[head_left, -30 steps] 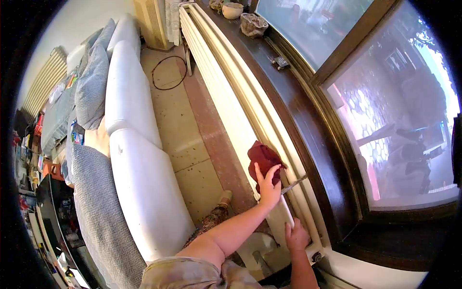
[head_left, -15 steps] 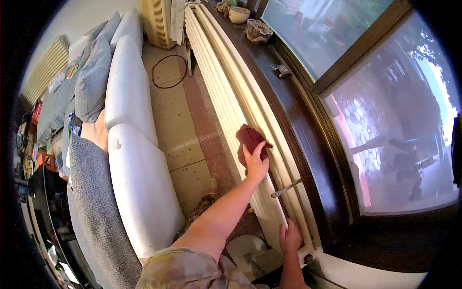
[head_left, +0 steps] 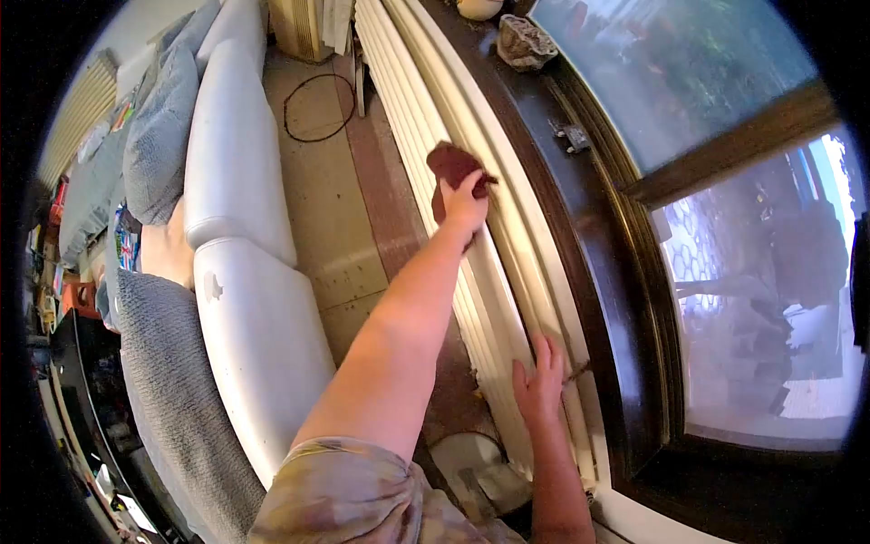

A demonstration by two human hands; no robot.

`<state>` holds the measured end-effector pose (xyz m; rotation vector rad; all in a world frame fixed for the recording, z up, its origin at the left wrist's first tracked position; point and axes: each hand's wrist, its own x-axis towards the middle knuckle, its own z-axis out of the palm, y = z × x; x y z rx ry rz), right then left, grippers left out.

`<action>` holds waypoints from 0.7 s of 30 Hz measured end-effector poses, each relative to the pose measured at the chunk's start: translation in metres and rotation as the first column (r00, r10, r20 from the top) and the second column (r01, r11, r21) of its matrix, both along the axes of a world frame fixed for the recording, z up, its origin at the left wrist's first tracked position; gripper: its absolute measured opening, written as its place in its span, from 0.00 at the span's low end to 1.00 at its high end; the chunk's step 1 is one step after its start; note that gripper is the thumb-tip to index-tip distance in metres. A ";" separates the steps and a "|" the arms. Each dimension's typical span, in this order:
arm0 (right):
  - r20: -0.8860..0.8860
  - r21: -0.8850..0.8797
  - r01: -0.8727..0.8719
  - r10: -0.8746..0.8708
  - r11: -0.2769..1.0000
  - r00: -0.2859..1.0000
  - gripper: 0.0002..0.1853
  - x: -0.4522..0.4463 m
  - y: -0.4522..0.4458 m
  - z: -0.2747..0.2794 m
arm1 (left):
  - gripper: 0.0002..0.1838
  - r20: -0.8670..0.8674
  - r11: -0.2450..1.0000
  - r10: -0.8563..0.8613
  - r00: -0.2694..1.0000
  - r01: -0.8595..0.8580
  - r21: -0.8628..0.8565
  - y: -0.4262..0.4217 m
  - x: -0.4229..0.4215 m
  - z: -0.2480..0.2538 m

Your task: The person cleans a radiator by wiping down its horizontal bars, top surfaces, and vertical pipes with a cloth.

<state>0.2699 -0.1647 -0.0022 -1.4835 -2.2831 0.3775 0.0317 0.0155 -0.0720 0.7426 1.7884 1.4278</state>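
Note:
My left hand (head_left: 464,207) grips a dark red cloth (head_left: 451,165), which lies pressed against the top of a long, cream-white radiator (head_left: 489,304) with ribbed sides. Part of the cloth pokes out past my fingertips, over the radiator's lengthwise gap. Closer to my body, my right hand (head_left: 541,385) rests on the radiator's top with its fingers stretched out and the thumb apart, holding nothing. Beside that hand, a thin metal bracket (head_left: 578,372) is partly hidden behind the fingers.
Along the radiator's right runs a dark windowsill (head_left: 535,145) with a wrapped pot (head_left: 526,43) and a small metal object (head_left: 573,138). To the left stands a white sofa (head_left: 254,317) with grey cushions. On the floor between lies a black cable loop (head_left: 317,107).
My left hand and the cloth have slid farther along the radiator, away from me. My right hand has also moved forward, up to the bracket. The view has shifted slightly.

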 end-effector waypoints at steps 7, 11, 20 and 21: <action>0.111 -0.218 -0.074 0.100 0.973 0.989 0.26 -0.031 0.055 -0.034 | 0.26 -0.014 1.000 0.013 1.000 -0.013 0.020 0.021 -0.028 -0.003; -0.001 -0.369 -0.015 0.016 0.929 1.000 0.21 -0.031 0.059 -0.037 | 0.34 0.112 0.985 0.071 0.991 -0.087 0.146 0.001 -0.016 0.000; -0.109 -0.423 -0.023 -0.026 0.906 0.994 0.24 -0.029 0.061 -0.046 | 0.34 0.298 0.983 -0.024 0.954 -0.032 0.181 -0.125 0.104 -0.033; -0.131 -0.417 -0.037 -0.020 0.908 0.991 0.25 -0.027 0.061 -0.048 | 0.33 0.346 0.994 -0.047 0.937 0.010 0.110 -0.144 0.111 -0.020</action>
